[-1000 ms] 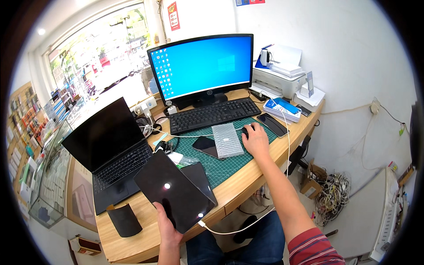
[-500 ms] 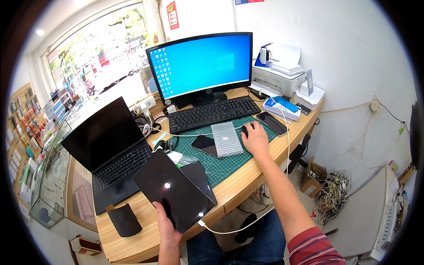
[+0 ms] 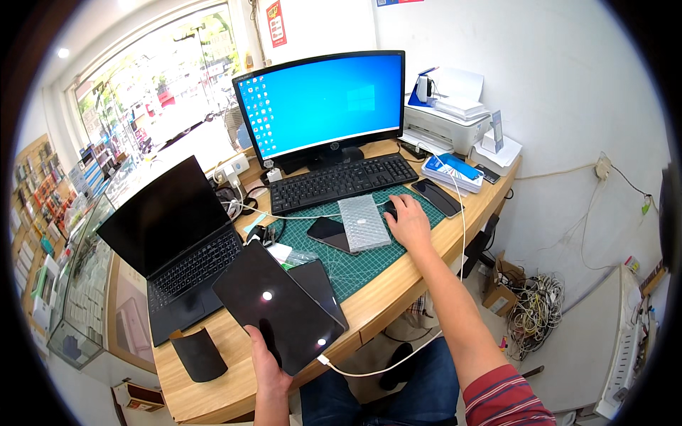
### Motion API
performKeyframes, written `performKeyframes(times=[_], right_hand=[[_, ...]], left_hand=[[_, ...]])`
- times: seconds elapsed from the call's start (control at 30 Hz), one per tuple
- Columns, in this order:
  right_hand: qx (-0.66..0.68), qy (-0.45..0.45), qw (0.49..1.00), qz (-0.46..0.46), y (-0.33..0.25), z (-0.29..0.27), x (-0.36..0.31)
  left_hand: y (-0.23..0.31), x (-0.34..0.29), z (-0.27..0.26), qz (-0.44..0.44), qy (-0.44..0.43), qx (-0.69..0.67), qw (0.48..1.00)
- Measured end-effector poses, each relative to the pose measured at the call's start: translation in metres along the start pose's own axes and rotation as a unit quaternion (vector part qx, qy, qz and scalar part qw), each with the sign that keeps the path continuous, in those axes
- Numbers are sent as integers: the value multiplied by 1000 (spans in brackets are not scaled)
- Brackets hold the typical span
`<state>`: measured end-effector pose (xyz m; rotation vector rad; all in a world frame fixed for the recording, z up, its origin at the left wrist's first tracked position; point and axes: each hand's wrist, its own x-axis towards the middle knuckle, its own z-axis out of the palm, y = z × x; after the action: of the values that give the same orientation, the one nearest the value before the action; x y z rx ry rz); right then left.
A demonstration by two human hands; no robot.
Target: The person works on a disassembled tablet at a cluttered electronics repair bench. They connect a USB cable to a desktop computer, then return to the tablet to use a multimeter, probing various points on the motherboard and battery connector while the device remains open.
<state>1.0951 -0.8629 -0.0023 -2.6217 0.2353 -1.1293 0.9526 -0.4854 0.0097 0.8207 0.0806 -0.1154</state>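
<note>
My left hand grips a black tablet by its lower left edge, thumb over the dark glass. A white charging cable is plugged into the tablet's lower right end. Under the tablet's right side lies another dark flat device. My right hand is closed over a black computer mouse on the green cutting mat. Left of that hand, a bubble-wrapped flat package overlaps a dark phone. The monitor shows a blue desktop with icons.
An open laptop stands at left, near a curved black sheet. Beyond the mat are a black keyboard and, at right, a phone, boxes and a printer. Tangled cables lie on the floor.
The view has shifted very slightly. Both hands keep their places, the left on the tablet and the right on the mouse.
</note>
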Motion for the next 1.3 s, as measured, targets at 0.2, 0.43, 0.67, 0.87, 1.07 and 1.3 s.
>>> performKeyframes(times=[0.2, 0.43, 0.67, 0.87, 1.07, 1.3], right_hand=[[-8, 4, 1000, -1, -2, -2, 1], [-12, 19, 1000, -12, -1, 0, 1], [-5, 26, 1000, -7, 0, 1, 1], [-6, 27, 1000, -5, -1, 1, 1], [-13, 8, 1000, 2, -1, 1, 1], [-7, 108, 993, -52, -5, -9, 4]], left_hand=[[1, 1, -5, 1, -24, 7, 1000], [1, -1, 2, 5, -4, 12, 1000], [2, -2, 3, 6, -12, 16, 1000], [1, 0, 0, 4, -10, 18, 1000], [0, -1, -3, 18, -17, 31, 999], [-3, 5, -6, 6, -17, 19, 1000]])
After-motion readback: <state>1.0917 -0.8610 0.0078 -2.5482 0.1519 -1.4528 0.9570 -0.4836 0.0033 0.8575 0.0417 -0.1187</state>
